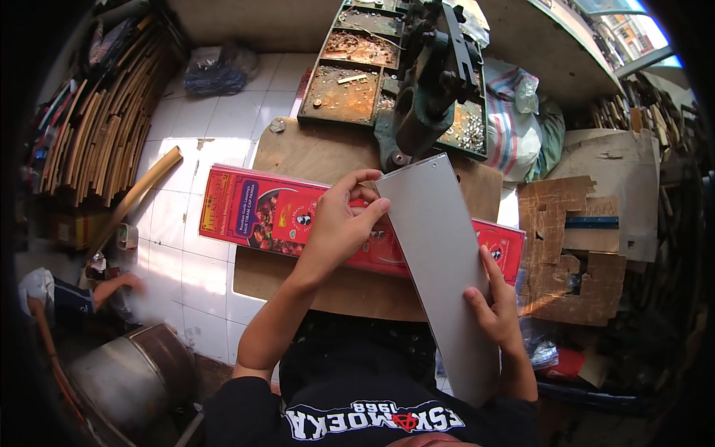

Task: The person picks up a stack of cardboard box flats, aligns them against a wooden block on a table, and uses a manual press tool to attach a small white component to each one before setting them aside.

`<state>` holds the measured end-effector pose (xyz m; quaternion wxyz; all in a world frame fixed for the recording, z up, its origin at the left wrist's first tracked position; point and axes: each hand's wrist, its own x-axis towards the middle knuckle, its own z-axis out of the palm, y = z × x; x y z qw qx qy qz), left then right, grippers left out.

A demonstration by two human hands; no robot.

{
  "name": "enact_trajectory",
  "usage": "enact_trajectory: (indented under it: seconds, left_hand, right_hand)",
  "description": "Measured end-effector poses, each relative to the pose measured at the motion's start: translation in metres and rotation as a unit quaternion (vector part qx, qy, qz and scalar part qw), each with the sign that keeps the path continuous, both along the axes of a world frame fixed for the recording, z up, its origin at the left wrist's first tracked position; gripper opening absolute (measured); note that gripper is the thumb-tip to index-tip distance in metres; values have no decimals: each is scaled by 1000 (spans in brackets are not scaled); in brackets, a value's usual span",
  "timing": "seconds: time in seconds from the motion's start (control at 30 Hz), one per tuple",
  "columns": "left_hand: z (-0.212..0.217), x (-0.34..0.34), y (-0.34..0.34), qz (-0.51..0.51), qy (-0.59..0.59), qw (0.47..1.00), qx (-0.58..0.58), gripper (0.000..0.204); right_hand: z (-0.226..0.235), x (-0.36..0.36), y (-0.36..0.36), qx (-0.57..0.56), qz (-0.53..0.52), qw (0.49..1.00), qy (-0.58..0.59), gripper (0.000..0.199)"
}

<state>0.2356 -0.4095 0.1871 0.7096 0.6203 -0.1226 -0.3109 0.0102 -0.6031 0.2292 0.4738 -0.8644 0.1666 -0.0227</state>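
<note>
Gripping grey sheet [439, 268] — left hand [335, 223], right hand [497, 305].

Workshop clutter around a low wooden board

Beyond the fingertips stands a dark green press [432, 71] beside a rusty compartmented tray [346, 71] of small metal parts. Left of the fingers, bamboo strips [97, 119] are stacked against the wall above a white tiled floor [197, 149], with a metal pot [123, 380] lower down. Right of them lie torn cardboard sheets [588, 246] and a striped sack [514, 127].
</note>
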Motion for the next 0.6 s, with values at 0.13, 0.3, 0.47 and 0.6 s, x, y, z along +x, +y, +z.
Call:
enact_trajectory:
  seconds: [0.13,0.3,0.47,0.6]
  left_hand:
    - [-3,15,-14,-4,1,1000,6,45]
    - [-4,23,-24,5,25,999,-23,48]
    - [-3,23,-26,11,38,999,-19,52]
    - [-2,22,-27,20,45,999,-10,53]
  right_hand:
    - [9,23,-14,28,-3,999,32,64]
    - [-3,32,-23,12,-10,999,33,62]
    - [-1,38,-20,-21,-14,999,26,60]
    - [0,38,-18,-25,-27,998,46,59]
